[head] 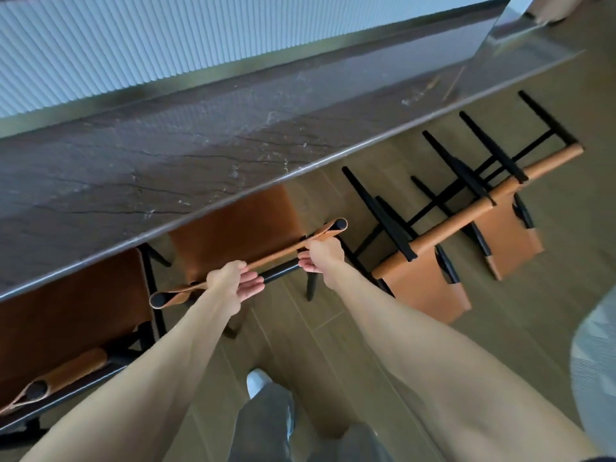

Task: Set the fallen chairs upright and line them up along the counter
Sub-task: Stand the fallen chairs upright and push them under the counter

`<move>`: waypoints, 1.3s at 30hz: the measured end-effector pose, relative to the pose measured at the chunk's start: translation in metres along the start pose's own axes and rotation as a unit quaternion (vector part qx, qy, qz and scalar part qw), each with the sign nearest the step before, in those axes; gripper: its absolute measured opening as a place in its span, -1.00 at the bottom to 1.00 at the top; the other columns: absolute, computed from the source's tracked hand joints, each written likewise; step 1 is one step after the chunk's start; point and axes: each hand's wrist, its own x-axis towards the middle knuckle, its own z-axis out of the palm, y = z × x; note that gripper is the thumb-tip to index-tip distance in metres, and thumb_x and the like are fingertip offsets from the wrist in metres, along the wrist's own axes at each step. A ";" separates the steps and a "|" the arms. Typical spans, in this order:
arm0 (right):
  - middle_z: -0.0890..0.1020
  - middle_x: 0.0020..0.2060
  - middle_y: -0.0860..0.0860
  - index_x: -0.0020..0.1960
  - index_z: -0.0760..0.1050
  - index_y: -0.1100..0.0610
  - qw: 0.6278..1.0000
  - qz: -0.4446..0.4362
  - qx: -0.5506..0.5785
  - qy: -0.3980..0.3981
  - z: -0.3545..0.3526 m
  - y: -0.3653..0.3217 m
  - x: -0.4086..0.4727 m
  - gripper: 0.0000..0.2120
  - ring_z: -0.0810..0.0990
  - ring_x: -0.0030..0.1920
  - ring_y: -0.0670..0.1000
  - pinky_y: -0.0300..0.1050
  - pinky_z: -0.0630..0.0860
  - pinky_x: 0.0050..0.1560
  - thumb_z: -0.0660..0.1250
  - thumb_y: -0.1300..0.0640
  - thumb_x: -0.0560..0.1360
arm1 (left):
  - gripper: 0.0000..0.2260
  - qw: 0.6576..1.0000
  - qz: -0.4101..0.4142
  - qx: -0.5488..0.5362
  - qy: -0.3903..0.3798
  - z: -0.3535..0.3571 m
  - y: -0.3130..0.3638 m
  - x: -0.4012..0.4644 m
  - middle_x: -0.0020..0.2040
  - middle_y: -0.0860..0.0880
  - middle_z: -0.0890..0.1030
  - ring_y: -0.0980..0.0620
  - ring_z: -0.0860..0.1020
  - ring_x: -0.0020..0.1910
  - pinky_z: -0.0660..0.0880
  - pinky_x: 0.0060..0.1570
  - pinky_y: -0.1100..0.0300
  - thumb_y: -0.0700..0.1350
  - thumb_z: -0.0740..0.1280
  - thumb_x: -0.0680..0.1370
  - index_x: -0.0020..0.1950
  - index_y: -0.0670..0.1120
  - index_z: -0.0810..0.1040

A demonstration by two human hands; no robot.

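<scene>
- Counter [200,155]: dark stone top running on a slant across our view, its near edge the line the chairs must follow.
- Middle chair [233,225]: upright, tan leather seat tucked partly under the counter edge; we hold it by its black top rail [280,271], which we judge gives the best leverage for nudging it square to the counter.
- Left hand [233,281]: on the left part of the rail, where the leather strap [176,293] loops round it. The fingers curl under the rail; the grasp looks loose, fingertips showing below.
- Right hand [321,256]: clenched round the rail near its right end, just beside the other strap loop [328,230].
- Left chair [66,315]: upright, just beside the middle one, seat likewise under the counter; we judge it already placed.
- Fallen chairs [466,215]: two, to the right on the wooden floor [333,328], lying side by side with black legs pointing toward the counter and tan backs toward us. They touch or overlap; we cannot tell which legs belong to which.
- Shoe [256,383]: a white toe below a grey trouser leg, standing behind the held chair.
- Progress, as we judge it: two chairs up, two left to raise.
</scene>
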 end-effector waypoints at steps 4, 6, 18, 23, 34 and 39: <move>0.73 0.00 0.19 0.11 0.64 0.24 0.997 -0.075 0.012 -0.006 -0.055 0.011 -0.025 -0.77 0.72 -0.08 0.11 0.03 0.68 0.09 0.25 0.17 0.61 | -0.88 0.992 0.075 0.060 -0.084 0.054 -0.001 -0.046 -0.06 -0.30 0.64 -0.22 0.66 -0.06 0.62 -0.09 -0.04 -0.27 0.27 0.64 0.06 -0.32 0.55; 0.74 -0.01 0.18 -0.03 0.63 0.16 0.993 -0.117 0.013 -0.002 -0.097 0.027 -0.036 -0.82 0.71 -0.09 0.10 0.06 0.67 0.12 0.27 0.14 0.62 | -0.86 0.982 0.106 0.094 -0.122 0.087 -0.017 -0.069 -0.02 -0.29 0.66 -0.19 0.68 -0.09 0.65 -0.22 0.03 -0.25 0.27 0.65 0.08 -0.30 0.58; 0.74 -0.10 0.07 -0.02 0.66 0.20 0.986 -0.134 0.021 0.096 -0.407 0.199 -0.089 -0.70 0.70 -0.14 0.03 -0.06 0.61 -0.12 0.32 -0.03 0.59 | -0.83 0.941 0.121 0.170 -0.267 0.288 -0.243 -0.213 -0.11 -0.22 0.68 -0.15 0.68 -0.18 0.66 -0.15 0.00 -0.19 0.30 0.63 0.07 -0.28 0.60; 0.73 -0.05 0.11 -0.05 0.64 0.16 0.976 -0.129 0.082 0.157 -0.517 0.229 -0.100 -0.78 0.70 -0.05 0.14 0.12 0.65 0.05 0.31 0.04 0.60 | -0.87 0.909 0.140 0.178 -0.349 0.380 -0.301 -0.275 -0.28 -0.14 0.71 -0.08 0.71 -0.29 0.64 -0.32 0.09 -0.17 0.35 0.59 0.00 -0.23 0.62; 0.72 -0.11 0.05 -0.05 0.65 0.12 0.972 -0.127 0.012 0.198 -0.680 0.254 -0.065 -0.74 0.66 -0.12 0.01 0.06 0.63 0.07 0.30 -0.04 0.57 | -0.87 0.916 0.107 0.203 -0.328 0.549 -0.367 -0.282 -0.21 -0.19 0.63 -0.12 0.62 -0.28 0.63 -0.29 0.05 -0.22 0.32 0.60 -0.01 -0.27 0.60; 0.73 -0.03 0.15 0.02 0.66 0.22 0.967 -0.129 0.046 0.214 -0.774 0.222 -0.029 -0.72 0.66 -0.12 0.04 0.07 0.64 0.06 0.31 0.02 0.60 | -0.88 0.922 0.076 0.147 -0.349 0.677 -0.390 -0.305 -0.23 -0.16 0.60 -0.10 0.60 -0.27 0.64 -0.22 0.04 -0.21 0.31 0.60 -0.09 -0.24 0.56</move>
